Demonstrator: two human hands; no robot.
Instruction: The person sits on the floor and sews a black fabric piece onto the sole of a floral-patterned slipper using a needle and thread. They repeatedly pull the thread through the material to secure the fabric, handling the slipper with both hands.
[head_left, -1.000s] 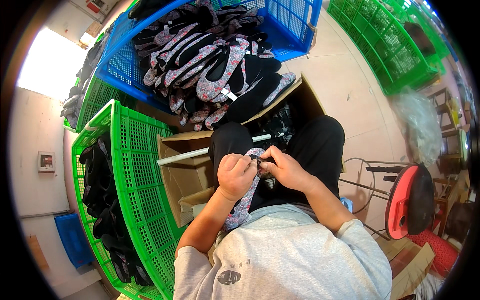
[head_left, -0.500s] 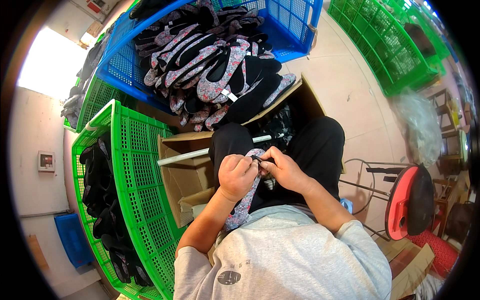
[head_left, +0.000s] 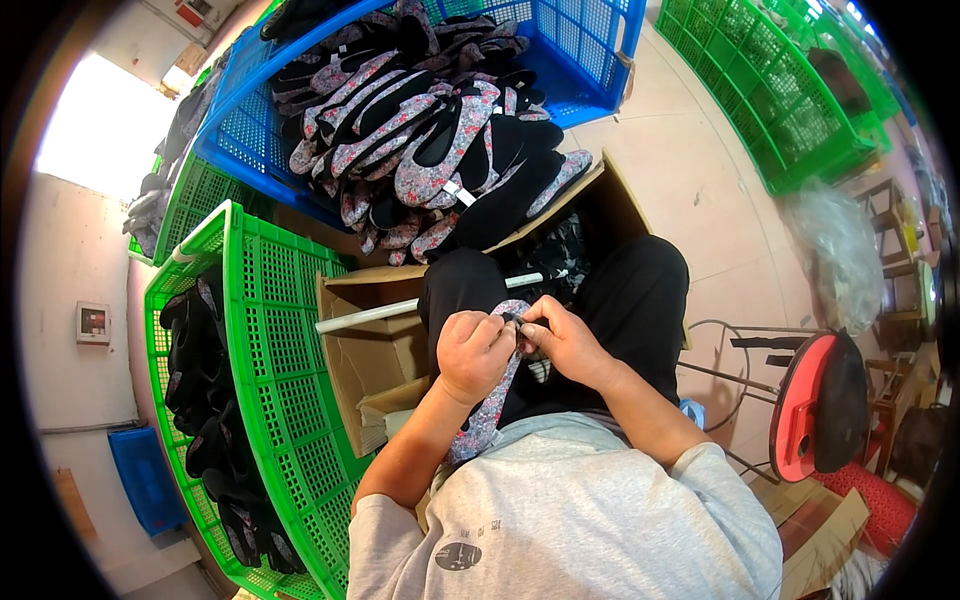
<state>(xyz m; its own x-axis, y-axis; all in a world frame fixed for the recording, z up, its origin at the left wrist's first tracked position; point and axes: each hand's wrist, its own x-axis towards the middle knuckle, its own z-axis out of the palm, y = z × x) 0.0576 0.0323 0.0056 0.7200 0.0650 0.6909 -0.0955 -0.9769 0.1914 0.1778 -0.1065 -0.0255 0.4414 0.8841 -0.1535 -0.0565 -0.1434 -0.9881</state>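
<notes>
In my lap lies a floral fabric slipper (head_left: 486, 418), pale with red and blue specks, its lower end against my shirt. My left hand (head_left: 471, 354) is closed on its upper part, fingers bent over the edge. Facing it, my right hand (head_left: 566, 342) pinches the same spot, where a dark bit of the slipper shows between the fingertips. The fingers hide exactly what is pinched. Beyond my knees, many similar floral slippers with black parts (head_left: 440, 150) are heaped at a blue crate (head_left: 585, 60).
A cardboard box (head_left: 345, 365) stands between my legs and leftward, with a white pole (head_left: 370, 316) across it. At left, a green crate (head_left: 290, 400) holds dark slippers (head_left: 200, 380). More green crates (head_left: 760, 90) stand far right; a red-and-black round stool (head_left: 800, 410) lies tipped at right.
Both hands stay at the same spot on the slipper. Only the fingertips have shifted slightly around the dark part; the rest looks the same.
</notes>
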